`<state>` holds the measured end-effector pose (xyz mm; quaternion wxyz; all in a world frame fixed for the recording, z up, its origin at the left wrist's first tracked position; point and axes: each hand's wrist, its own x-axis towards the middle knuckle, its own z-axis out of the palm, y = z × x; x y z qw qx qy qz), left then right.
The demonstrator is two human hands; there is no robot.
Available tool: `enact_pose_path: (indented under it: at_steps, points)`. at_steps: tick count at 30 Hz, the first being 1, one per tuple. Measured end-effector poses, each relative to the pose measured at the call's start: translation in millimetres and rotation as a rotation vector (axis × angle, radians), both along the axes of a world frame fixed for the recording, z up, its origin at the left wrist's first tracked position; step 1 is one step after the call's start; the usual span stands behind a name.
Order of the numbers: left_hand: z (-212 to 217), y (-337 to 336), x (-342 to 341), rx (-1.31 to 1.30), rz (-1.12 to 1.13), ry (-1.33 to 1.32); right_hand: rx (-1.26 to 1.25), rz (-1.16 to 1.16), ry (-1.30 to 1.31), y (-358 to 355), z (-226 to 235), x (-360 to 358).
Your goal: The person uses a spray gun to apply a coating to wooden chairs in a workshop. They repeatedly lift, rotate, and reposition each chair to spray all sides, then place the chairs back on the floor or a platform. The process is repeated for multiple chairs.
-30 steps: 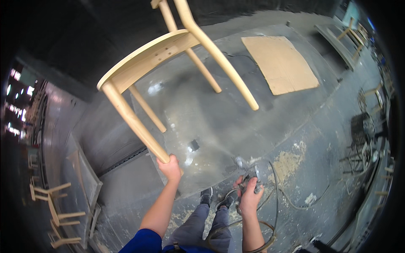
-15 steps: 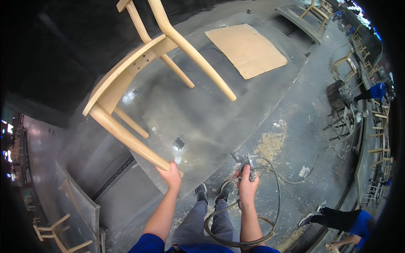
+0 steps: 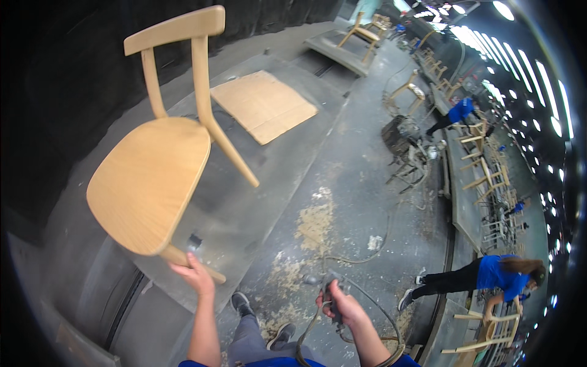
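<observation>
A pale wooden chair (image 3: 150, 183) is on the left over a grey platform, its smooth seat top, curved backrest and a slanting rear leg in view. My left hand (image 3: 199, 278) is closed around the lower part of its front leg (image 3: 213, 274), partly covering it. Farther right, over the floor, my right hand (image 3: 347, 307) grips a dark spray gun (image 3: 332, 295) by its handle. From the gun a hose (image 3: 400, 342) loops down past my right forearm. The gun's nozzle end is blurred.
A flat cardboard sheet (image 3: 266, 105) lies on the grey platform (image 3: 244, 211) beyond the chair. Equipment with hoses (image 3: 403, 137) stands on the floor farther right. Co-workers in blue shirts, one nearby (image 3: 495, 272), are beside a line of wooden chairs (image 3: 483, 174).
The chair has turned: its seat underside faced me before, and now the seat top shows. My view has swung right, bringing more of the co-workers and chair line in. Both hands keep hold.
</observation>
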<state>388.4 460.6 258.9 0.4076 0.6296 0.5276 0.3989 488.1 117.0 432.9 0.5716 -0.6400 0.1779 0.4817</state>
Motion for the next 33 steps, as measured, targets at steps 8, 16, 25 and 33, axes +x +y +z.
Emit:
enact_pose_path:
  at_steps: [8,16,25,33]
  points:
    - [-51.2,-49.8,18.9,-0.010,-0.196,0.069,-0.138,0.132,-0.124,-74.1,25.6,-81.5]
    - [-33.9,31.7,-16.7,-0.211,-0.873,0.631,-0.464,0.408,-0.632,-179.0,48.0,-152.7]
    - [-73.3,-138.3,-299.4,-1.078,-0.365,0.427,-0.002,0.147,-0.470,-256.2,44.6,-143.7]
    - [-74.7,-271.3,-491.6,-1.304,-0.029,0.683,0.196,-0.125,-0.573,-325.0,91.4,-182.4]
